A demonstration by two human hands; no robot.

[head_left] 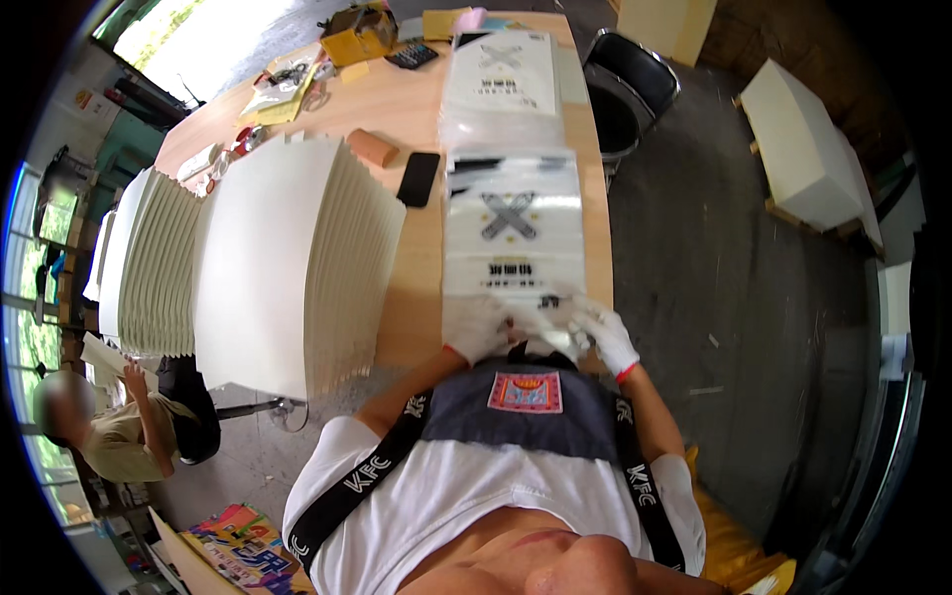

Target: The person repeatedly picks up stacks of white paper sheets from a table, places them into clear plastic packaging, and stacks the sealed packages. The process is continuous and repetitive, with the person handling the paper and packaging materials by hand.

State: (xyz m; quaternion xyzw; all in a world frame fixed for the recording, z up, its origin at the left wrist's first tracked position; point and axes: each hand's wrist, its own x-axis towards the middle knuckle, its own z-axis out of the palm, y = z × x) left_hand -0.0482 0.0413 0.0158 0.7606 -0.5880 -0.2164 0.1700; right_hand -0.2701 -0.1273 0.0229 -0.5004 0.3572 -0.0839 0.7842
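Observation:
A clear plastic bag [513, 223] printed with dark crossed pencils lies flat in front of me at the table's near right edge. My left hand [480, 328], in a white glove with a red cuff, is closed at the bag's near left corner. My right hand [606, 334], gloved the same way, has its fingers bent onto the near right side. Between the two hands the plastic is crumpled and blurred, so exact finger contact is hard to see. Farther up lies a pile of similar printed bags [503, 84].
Tall stacks of white sheets [263, 248] stand left on the wooden table [412, 268]. A black phone [419, 179], an orange-brown block [372, 148], a calculator [412, 56] and a cardboard box [359, 36] lie beyond. A black chair [635, 84] is at right; a person [129, 426] sits at left.

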